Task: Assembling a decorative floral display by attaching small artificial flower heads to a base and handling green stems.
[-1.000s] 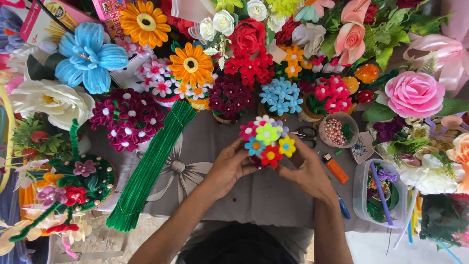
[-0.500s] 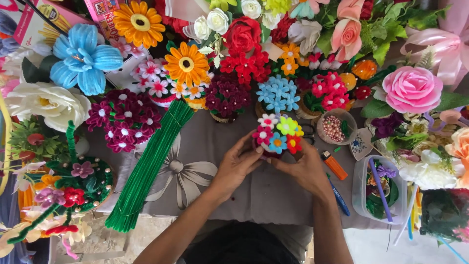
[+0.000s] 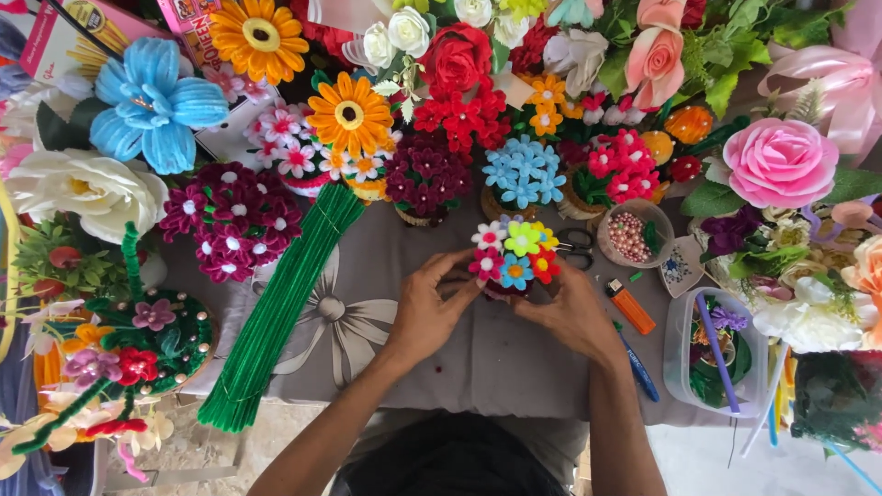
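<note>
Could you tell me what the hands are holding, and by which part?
Both the left hand and right hand hold the small multicoloured flower bouquet from below, at its base.

We hold a small flower posy (image 3: 513, 257) between our left hand (image 3: 424, 312) and right hand (image 3: 571, 312) over the table (image 3: 514, 367) at its middle. A pipe-cleaner bundle (image 3: 276, 312) lies to the left. Scissors (image 3: 577, 244) and a bead cup (image 3: 634, 233) sit just far-right of the posy, a lighter (image 3: 630, 306) right of our right hand, and a tub (image 3: 715, 354) farther right. Potted flowers (image 3: 522, 174) line the far edge.
</note>
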